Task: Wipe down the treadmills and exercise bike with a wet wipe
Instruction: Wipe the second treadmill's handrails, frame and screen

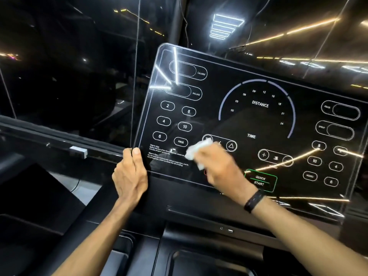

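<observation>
Wiping treadmill console toward 6 o'clock: right hand fingers curled, pressing wet wipe flat; left hand clamping 8 o'clock corner. Overlap strokes, avoid QUICK START.

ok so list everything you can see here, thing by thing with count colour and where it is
treadmill console panel: one, glossy black with white printed controls, centre and right, tilted
QUICK START button: one, green outline, low on the panel, beside the right wrist
wet wipe: one, white, bunched, on the panel's lower middle under the right hand
glass wall: dark, reflecting ceiling lights, behind the console
treadmill base: black, below the panel
wristband: one, black, on the right wrist
left hand: grips the panel's lower left edge
right hand: holds the wipe against the panel
</observation>
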